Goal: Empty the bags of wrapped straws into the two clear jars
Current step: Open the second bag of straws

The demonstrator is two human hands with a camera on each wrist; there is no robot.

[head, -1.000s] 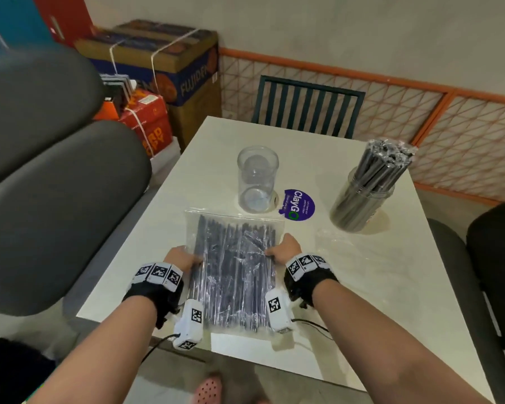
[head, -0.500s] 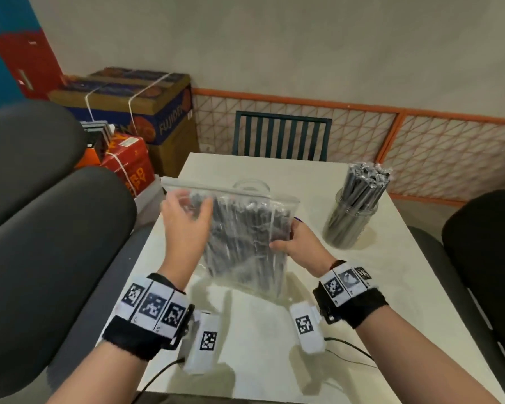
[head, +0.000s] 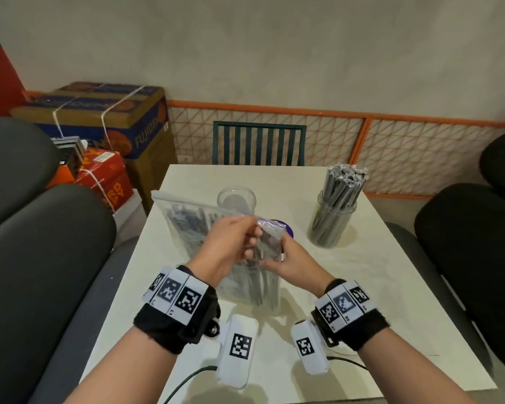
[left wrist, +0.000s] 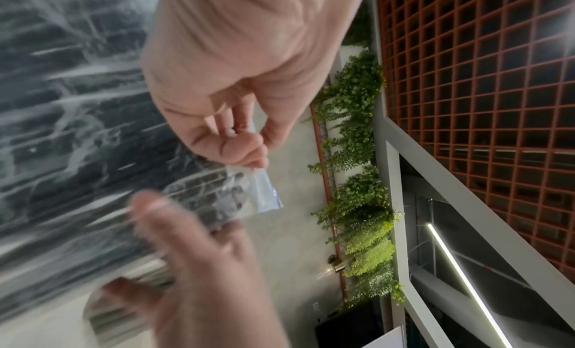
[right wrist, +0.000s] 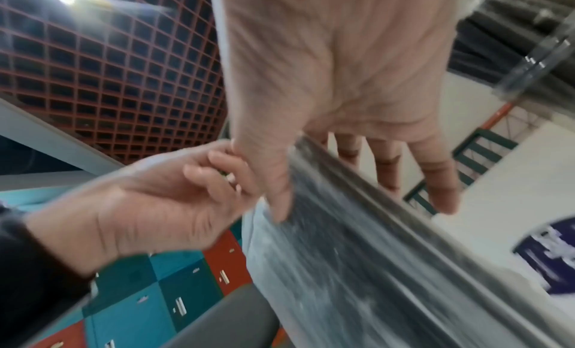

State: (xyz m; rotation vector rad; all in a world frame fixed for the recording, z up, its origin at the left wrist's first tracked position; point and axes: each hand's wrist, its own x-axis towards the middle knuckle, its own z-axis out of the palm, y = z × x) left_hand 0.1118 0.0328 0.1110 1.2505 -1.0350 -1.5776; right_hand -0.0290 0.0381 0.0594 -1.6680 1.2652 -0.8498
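Note:
A clear zip bag (head: 193, 228) of dark wrapped straws stands tilted on its lower end on the white table (head: 362, 287). My left hand (head: 236, 240) pinches the bag's top edge near its right corner; the left wrist view shows thumb and fingers of the left hand (left wrist: 249, 141) closed on that strip. My right hand (head: 286, 260) grips the bag's right side, and in the right wrist view the right hand (right wrist: 342, 196) has its thumb on one face and its fingers on the other. Behind the bag stands an empty clear jar (head: 236, 199). A second jar (head: 333, 220), packed with straws, stands at the right.
A purple round sticker (head: 287, 228) lies on the table by the empty jar. A green slatted chair (head: 258, 144) stands at the far edge. Dark padded chairs (head: 41, 243) flank both sides, and taped cardboard boxes (head: 105, 118) are stacked at the back left.
The bag went from lying flat on the table to standing tilted in both hands. My left hand moved from the bag's left side to its top right corner.

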